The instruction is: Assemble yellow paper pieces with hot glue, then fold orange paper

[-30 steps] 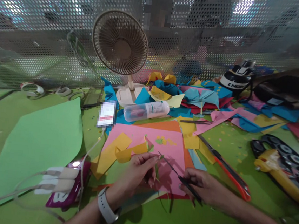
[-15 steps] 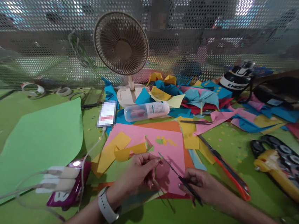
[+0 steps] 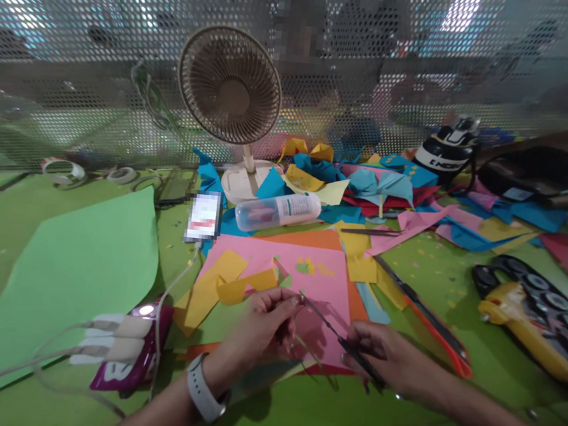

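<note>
My left hand (image 3: 271, 319), with a pale watch band at the wrist, is pinched closed over a pink sheet of paper (image 3: 325, 280). A thin greenish strip (image 3: 313, 353) trails from its fingers toward the lower right; what it is made of is hard to tell. In my right hand (image 3: 385, 357) is a pair of dark scissors (image 3: 326, 321), its blades pointing up and left to the left fingertips. The blades look nearly together. Tiny green and yellow paper bits (image 3: 315, 267) lie on the pink sheet, beside yellow paper strips (image 3: 247, 286).
A utility knife (image 3: 434, 324) and a yellow-and-black tool (image 3: 516, 306) lie to the right. Behind the sheet are a plastic bottle (image 3: 278, 212), a desk fan (image 3: 235, 98) and heaped paper scraps (image 3: 382, 182). Leftward are a phone (image 3: 203, 216), a purple charger (image 3: 132, 359) and green paper (image 3: 78, 267).
The scissors' tips have come slightly closer to the left fingertips, and the blades look more closed. My left hand has barely moved. The view has shifted a little.
</note>
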Available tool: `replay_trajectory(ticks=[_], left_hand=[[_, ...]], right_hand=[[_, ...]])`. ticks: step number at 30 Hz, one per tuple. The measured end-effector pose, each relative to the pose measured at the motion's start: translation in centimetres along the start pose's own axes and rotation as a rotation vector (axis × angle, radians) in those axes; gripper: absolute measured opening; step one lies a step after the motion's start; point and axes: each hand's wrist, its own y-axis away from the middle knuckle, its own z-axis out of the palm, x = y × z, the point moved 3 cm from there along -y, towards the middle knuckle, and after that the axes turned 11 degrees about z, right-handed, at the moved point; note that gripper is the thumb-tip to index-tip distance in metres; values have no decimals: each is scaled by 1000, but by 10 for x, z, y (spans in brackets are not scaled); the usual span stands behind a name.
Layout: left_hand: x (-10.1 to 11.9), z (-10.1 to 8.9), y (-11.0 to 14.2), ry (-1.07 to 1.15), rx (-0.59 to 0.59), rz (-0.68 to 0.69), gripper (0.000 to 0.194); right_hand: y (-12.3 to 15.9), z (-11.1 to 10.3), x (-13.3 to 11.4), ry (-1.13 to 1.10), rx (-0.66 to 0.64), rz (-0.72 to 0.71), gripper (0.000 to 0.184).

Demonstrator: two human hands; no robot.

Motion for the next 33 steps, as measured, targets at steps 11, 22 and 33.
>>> replay_trajectory(ticks=[11,22,33], left_hand=[[6,4,3,50,-71,37,25],[-3,5,-1,64,-74,52,24],[1,8,2,-4,-81,-9,28]], right_hand=[[-3,0,4,-37,-13,-14,40],[-1,1,-1,-59,-7,-6,42],[2,1,-5,-54,-18,-20,39]])
